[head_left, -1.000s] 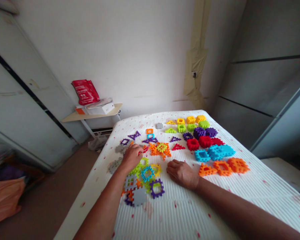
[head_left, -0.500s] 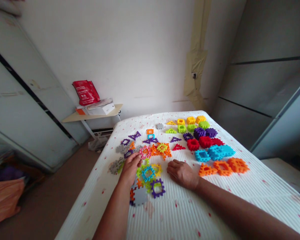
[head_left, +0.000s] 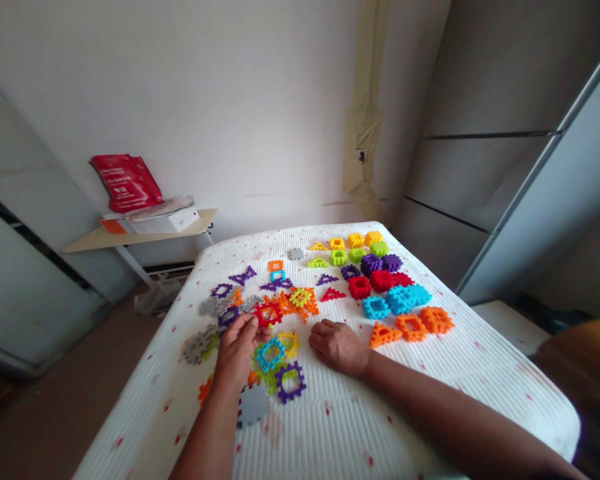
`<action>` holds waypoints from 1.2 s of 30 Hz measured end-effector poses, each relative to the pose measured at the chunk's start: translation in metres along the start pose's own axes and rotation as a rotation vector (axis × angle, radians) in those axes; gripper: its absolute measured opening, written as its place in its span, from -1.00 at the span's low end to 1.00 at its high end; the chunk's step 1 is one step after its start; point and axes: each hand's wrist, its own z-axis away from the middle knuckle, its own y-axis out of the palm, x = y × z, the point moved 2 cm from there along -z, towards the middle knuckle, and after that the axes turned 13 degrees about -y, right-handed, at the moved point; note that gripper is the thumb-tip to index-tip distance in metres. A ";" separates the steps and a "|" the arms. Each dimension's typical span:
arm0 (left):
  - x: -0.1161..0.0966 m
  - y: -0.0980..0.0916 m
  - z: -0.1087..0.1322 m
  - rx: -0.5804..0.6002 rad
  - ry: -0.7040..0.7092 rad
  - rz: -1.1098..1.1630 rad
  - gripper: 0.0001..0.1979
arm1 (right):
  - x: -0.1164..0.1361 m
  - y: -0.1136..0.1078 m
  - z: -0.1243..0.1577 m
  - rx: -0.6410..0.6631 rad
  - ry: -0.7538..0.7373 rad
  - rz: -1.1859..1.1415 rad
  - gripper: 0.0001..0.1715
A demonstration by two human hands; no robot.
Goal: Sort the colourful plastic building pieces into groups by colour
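Observation:
My left hand (head_left: 240,343) is closed, pinching a red square frame block (head_left: 269,315) with notched edges between thumb and fingers. It hovers over a loose pile of interlocking plastic blocks. Near it lie a blue frame block (head_left: 271,353), a purple frame block (head_left: 291,382), a grey solid square block (head_left: 253,403) and orange blocks (head_left: 307,308) with a yellow-green one on top. My right hand (head_left: 337,345) rests on the quilted sheet with its fingers curled in, and nothing shows in them. Just right of it stands an orange triangle block (head_left: 384,335).
Rows of blocks sorted by colour run along the right: yellow (head_left: 356,241), green (head_left: 357,255), purple (head_left: 371,265), red (head_left: 381,280), blue (head_left: 400,300) and orange (head_left: 437,320). A side table (head_left: 87,240) with a red bag (head_left: 126,182) stands at the back left.
The view has turned to the right, so everything sits further left. The red frame block in my left hand has tilted and come slightly lower. My right hand stays resting on the sheet.

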 end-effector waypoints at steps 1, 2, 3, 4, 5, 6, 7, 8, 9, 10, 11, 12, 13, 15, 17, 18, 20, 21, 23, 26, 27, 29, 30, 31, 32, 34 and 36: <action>0.001 0.000 -0.001 0.010 0.001 0.003 -0.61 | 0.000 0.000 0.000 0.002 0.002 0.001 -0.77; 0.001 0.000 -0.001 0.018 0.005 -0.002 -0.62 | 0.000 0.000 0.000 0.001 0.004 -0.004 -0.77; 0.002 -0.001 -0.002 0.025 0.013 -0.012 -0.63 | 0.000 0.000 0.000 -0.002 0.008 -0.014 -0.77; 0.003 -0.002 -0.003 0.029 0.023 -0.028 -0.64 | 0.000 0.000 0.000 -0.006 0.012 -0.027 -0.77; 0.003 -0.002 -0.003 0.025 0.033 -0.053 -0.64 | 0.000 0.001 0.001 -0.011 0.017 -0.042 -0.77; 0.003 -0.003 -0.003 0.018 0.041 -0.086 -0.64 | 0.000 0.001 0.001 -0.016 0.023 -0.058 -0.78; 0.002 -0.003 -0.003 0.011 0.047 -0.126 -0.63 | -0.001 0.001 0.001 -0.022 0.031 -0.074 -0.78; 0.000 -0.003 -0.002 0.005 0.053 -0.169 -0.62 | -0.002 0.001 0.001 -0.027 0.038 -0.091 -0.79; -0.002 -0.003 0.000 0.005 0.059 -0.214 -0.62 | -0.003 0.001 0.001 -0.032 0.043 -0.103 -0.80; -0.004 -0.002 0.002 0.007 0.073 -0.259 -0.63 | -0.005 0.000 0.001 -0.044 0.056 -0.127 -0.82; -0.007 -0.001 0.005 0.014 0.100 -0.301 -0.65 | -0.007 -0.001 0.002 -0.067 0.083 -0.173 -0.85; -0.010 0.001 0.008 0.024 0.141 -0.342 -0.69 | -0.010 -0.003 0.002 -0.102 0.126 -0.245 -0.88; -0.013 0.002 0.010 0.033 0.188 -0.380 -0.73 | -0.014 -0.006 0.003 -0.147 0.185 -0.340 -0.88; -0.017 0.005 0.014 0.067 0.275 -0.439 -0.80 | -0.020 -0.014 0.003 -0.246 0.309 -0.573 -0.82; -0.018 0.006 0.016 0.116 0.321 -0.475 -0.84 | -0.023 -0.023 0.001 -0.321 0.357 -0.772 -0.73; -0.017 0.006 0.016 0.141 0.330 -0.486 -0.86 | -0.024 -0.027 0.000 -0.341 0.346 -0.843 -0.66; -0.016 0.006 0.016 0.181 0.338 -0.507 -0.88 | -0.023 -0.033 -0.005 -0.344 0.293 -0.949 -0.52; -0.015 0.007 0.016 0.195 0.339 -0.517 -0.88 | -0.023 -0.034 -0.008 -0.330 0.272 -0.990 -0.47; -0.015 0.007 0.017 0.220 0.339 -0.536 -0.88 | -0.022 -0.032 -0.013 -0.288 0.261 -1.069 -0.43; -0.018 0.011 0.020 0.257 0.342 -0.547 -0.88 | -0.022 -0.023 -0.019 -0.236 0.278 -1.193 -0.40; -0.019 0.012 0.022 0.269 0.342 -0.547 -0.88 | -0.023 -0.020 -0.021 -0.221 0.280 -1.230 -0.39; -0.020 0.014 0.024 0.285 0.335 -0.538 -0.88 | -0.023 -0.014 -0.023 -0.189 0.282 -1.291 -0.39; -0.020 0.015 0.024 0.291 0.326 -0.532 -0.87 | -0.022 -0.013 -0.024 -0.173 0.285 -1.313 -0.40; -0.020 0.015 0.025 0.298 0.313 -0.524 -0.86 | -0.022 -0.012 -0.024 -0.159 0.290 -1.326 -0.40; -0.020 0.016 0.025 0.307 0.292 -0.512 -0.85 | -0.021 -0.011 -0.024 -0.152 0.291 -1.326 -0.41; -0.018 0.016 0.025 0.307 0.224 -0.479 -0.81 | -0.019 -0.013 -0.024 -0.177 0.283 -1.279 -0.43; -0.015 0.015 0.025 0.265 0.154 -0.438 -0.74 | -0.017 -0.018 -0.024 -0.244 0.267 -1.162 -0.45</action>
